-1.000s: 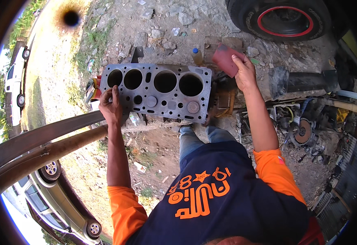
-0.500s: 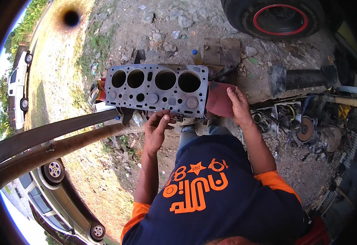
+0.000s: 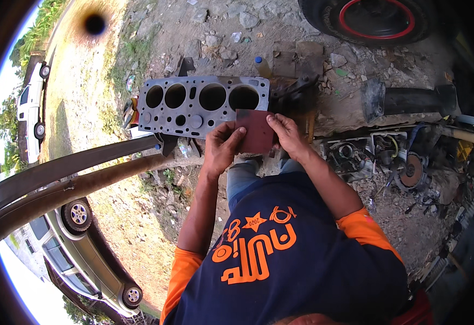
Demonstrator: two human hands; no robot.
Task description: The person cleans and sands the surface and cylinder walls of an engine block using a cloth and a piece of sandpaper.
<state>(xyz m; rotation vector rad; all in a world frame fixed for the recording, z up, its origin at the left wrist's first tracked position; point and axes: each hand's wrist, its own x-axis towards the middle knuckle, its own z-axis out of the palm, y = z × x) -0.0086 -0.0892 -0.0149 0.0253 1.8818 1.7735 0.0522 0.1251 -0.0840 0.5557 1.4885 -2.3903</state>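
A reddish-brown sheet of sandpaper [image 3: 257, 131] is stretched between my hands, over the near right corner of a grey engine block [image 3: 166, 122]. My left hand [image 3: 222, 145] pinches its left edge between thumb and fingers. On the opposite edge my right hand [image 3: 288, 134] grips it the same way. The sheet looks smaller than before, and a dark smudge marks its upper left corner. The block lies with its flat top face up, showing a row of several round cylinder bores and smaller holes. The sandpaper hides the block's near right corner.
Beyond the block stands a bottle with a blue cap [image 3: 259, 60]. A large tyre [image 3: 367, 21] is at the far right. Left of me a metal beam [image 3: 74, 162] and a rusty pipe [image 3: 79, 184] reach toward the block. Engine parts [image 3: 410, 170] lie on the ground to the right.
My left hand has come off the block's near edge and taken hold of the sandpaper. My right hand has brought the sheet leftward and nearer, and it now appears folded.
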